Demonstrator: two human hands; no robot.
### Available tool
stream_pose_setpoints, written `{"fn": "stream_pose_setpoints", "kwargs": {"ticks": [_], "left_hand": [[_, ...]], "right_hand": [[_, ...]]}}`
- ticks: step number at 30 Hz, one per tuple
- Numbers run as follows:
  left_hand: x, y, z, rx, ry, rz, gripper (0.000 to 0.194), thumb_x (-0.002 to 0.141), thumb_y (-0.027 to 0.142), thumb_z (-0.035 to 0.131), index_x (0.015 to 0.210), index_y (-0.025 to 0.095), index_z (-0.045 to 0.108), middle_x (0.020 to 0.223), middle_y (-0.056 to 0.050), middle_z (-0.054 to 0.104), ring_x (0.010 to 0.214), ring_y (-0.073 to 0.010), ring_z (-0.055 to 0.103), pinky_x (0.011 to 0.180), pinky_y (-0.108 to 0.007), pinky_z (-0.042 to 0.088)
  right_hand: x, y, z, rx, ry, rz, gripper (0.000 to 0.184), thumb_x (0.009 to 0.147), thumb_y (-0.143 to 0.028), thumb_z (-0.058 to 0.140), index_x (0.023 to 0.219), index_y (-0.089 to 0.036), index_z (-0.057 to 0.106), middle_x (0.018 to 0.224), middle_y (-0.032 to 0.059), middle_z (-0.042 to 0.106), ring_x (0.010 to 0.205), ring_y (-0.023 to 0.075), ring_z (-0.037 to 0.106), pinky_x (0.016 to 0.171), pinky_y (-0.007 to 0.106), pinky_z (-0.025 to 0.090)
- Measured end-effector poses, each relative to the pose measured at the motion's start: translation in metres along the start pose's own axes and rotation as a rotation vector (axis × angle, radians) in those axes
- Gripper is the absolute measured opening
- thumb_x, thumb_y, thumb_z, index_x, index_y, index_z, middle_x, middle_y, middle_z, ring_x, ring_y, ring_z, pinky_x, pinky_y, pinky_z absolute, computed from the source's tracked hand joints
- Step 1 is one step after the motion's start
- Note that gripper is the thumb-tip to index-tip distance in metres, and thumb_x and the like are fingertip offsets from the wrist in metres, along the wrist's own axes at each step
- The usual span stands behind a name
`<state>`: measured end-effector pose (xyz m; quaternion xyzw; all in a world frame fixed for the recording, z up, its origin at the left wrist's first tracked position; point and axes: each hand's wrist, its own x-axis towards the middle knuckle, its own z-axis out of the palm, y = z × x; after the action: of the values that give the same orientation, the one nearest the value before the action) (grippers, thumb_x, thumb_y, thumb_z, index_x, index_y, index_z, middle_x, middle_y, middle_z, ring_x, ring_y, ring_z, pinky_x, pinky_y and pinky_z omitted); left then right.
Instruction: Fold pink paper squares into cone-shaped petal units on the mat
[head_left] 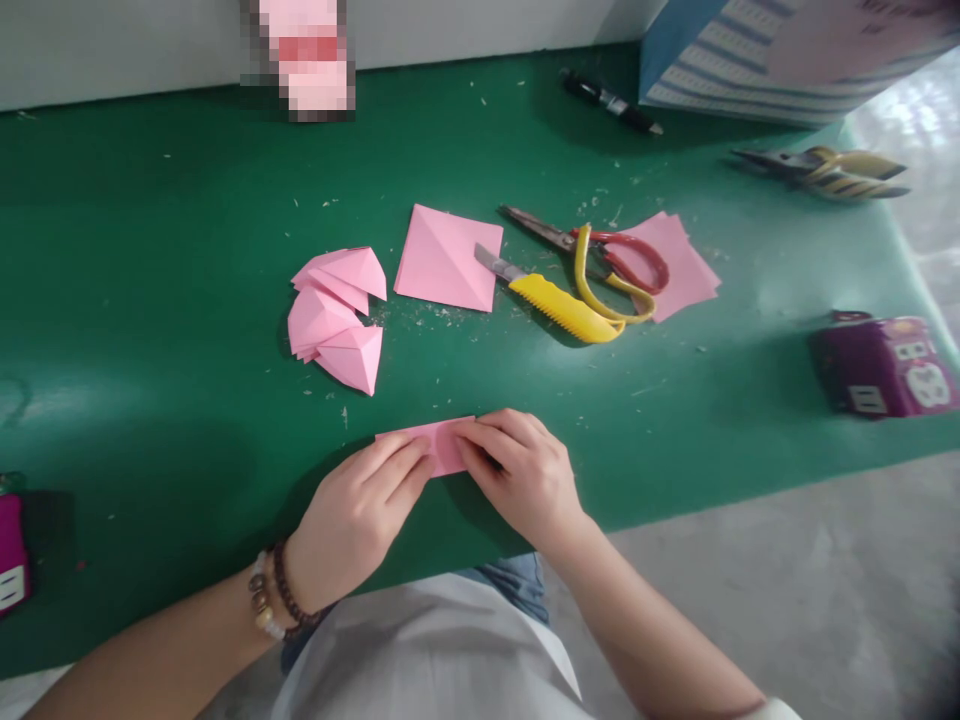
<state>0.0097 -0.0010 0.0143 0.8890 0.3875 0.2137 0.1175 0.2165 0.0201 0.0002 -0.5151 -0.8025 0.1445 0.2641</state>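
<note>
1. Green-topped desk [150, 300] fills most of the head view, flecked with paper scraps [442, 315], with a grey concrete floor [787, 600] past its near right edge.
2. Left hand [360, 510] and right hand [521, 475] sit close together at the near edge of the desk, both narrow, fingers pressing down on a folded pink paper strip [442, 445]. Most of the strip lies under and between them, flat on the desk, with its left end showing past the left fingertips.
3. Beyond the hands lie a heap of folded pink paper pieces [334, 320] and a flat, creased pink square [448, 260]. Just to the right are a yellow utility knife [559, 308], red-and-yellow-handled scissors [637, 262] and loose pink paper sheets [679, 265].
4. Further off sit a black marker [611, 102], yellow-handled pliers [817, 172], a blue printed box [750, 60] and a purple numbered box [885, 365]. A blurred pink object [307, 60] at the top is too obscured to identify.
5. For a clean fold, the paper's edges are best lined up before any pressure goes on. Both hands would do well to hold it steady.
6. A crease seems best set by running a fingertip outward from the middle, firmly and evenly, so the layers cannot creep.
</note>
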Motion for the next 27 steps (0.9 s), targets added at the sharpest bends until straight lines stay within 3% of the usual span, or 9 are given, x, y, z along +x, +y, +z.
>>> {"fn": "stream_pose_setpoints", "kwargs": {"ticks": [7, 11, 13, 16, 19, 23, 27], "left_hand": [[0.002, -0.005, -0.004, -0.02, -0.037, -0.008, 0.029, 0.092, 0.002, 0.048, 0.112, 0.009, 0.066, 0.114, -0.008, 0.071, 0.111, -0.0202, 0.063, 0.1, -0.035, 0.056], [0.002, -0.006, -0.003, -0.029, -0.038, -0.012, 0.027, 0.093, 0.004, 0.048, 0.112, 0.011, 0.066, 0.114, -0.007, 0.071, 0.11, -0.0189, 0.063, 0.099, -0.035, 0.056], [0.002, -0.006, -0.001, -0.031, -0.029, -0.01, 0.023, 0.094, 0.006, 0.05, 0.11, 0.01, 0.066, 0.113, -0.008, 0.071, 0.11, -0.0193, 0.063, 0.098, -0.036, 0.056], [0.002, -0.006, -0.001, -0.042, -0.02, -0.012, 0.02, 0.092, 0.005, 0.052, 0.106, 0.007, 0.067, 0.111, -0.01, 0.071, 0.109, -0.0208, 0.063, 0.098, -0.037, 0.056], [0.003, -0.005, -0.002, -0.058, -0.019, -0.021, 0.021, 0.092, 0.005, 0.052, 0.107, 0.005, 0.066, 0.111, -0.011, 0.071, 0.108, -0.0214, 0.062, 0.098, -0.037, 0.056], [0.002, -0.006, -0.003, -0.072, -0.019, -0.022, 0.021, 0.093, 0.006, 0.05, 0.108, 0.006, 0.065, 0.111, -0.01, 0.071, 0.107, -0.0216, 0.062, 0.097, -0.037, 0.056], [0.001, -0.007, -0.001, -0.065, -0.022, -0.028, 0.021, 0.094, 0.007, 0.05, 0.107, 0.008, 0.066, 0.112, -0.01, 0.07, 0.108, -0.0219, 0.062, 0.095, -0.039, 0.057]], "right_hand": [[0.002, 0.002, 0.0, 0.06, -0.001, 0.016, 0.017, 0.091, -0.015, 0.056, 0.093, -0.021, 0.072, 0.083, 0.0047, 0.069, 0.077, 0.0164, 0.066, 0.071, 0.031, 0.055], [-0.002, -0.009, -0.02, 0.146, 0.07, 0.088, 0.016, 0.091, -0.014, 0.056, 0.098, -0.022, 0.068, 0.098, 0.0074, 0.07, 0.087, 0.0185, 0.067, 0.076, 0.033, 0.057], [-0.011, -0.023, -0.031, 0.222, 0.078, 0.142, 0.016, 0.09, -0.012, 0.054, 0.097, -0.023, 0.063, 0.105, 0.0069, 0.071, 0.08, 0.0155, 0.067, 0.07, 0.03, 0.056], [-0.029, -0.048, -0.036, 0.456, -0.142, 0.214, 0.018, 0.088, -0.011, 0.052, 0.101, -0.024, 0.052, 0.12, 0.0083, 0.068, 0.053, 0.0059, 0.057, 0.051, 0.022, 0.049], [-0.045, -0.066, -0.028, 0.595, -0.319, 0.287, 0.025, 0.085, -0.009, 0.049, 0.103, -0.024, 0.043, 0.141, 0.0156, 0.055, 0.05, 0.004, 0.054, 0.046, 0.021, 0.045], [-0.054, -0.074, -0.018, 0.697, -0.356, 0.367, 0.026, 0.084, -0.01, 0.047, 0.104, -0.024, 0.039, 0.151, 0.0213, 0.04, 0.051, 0.0033, 0.054, 0.046, 0.022, 0.043], [-0.055, -0.076, -0.016, 0.75, -0.364, 0.396, 0.027, 0.084, -0.01, 0.048, 0.105, -0.025, 0.038, 0.152, 0.0203, 0.039, 0.051, 0.0023, 0.054, 0.048, 0.022, 0.044]]}}
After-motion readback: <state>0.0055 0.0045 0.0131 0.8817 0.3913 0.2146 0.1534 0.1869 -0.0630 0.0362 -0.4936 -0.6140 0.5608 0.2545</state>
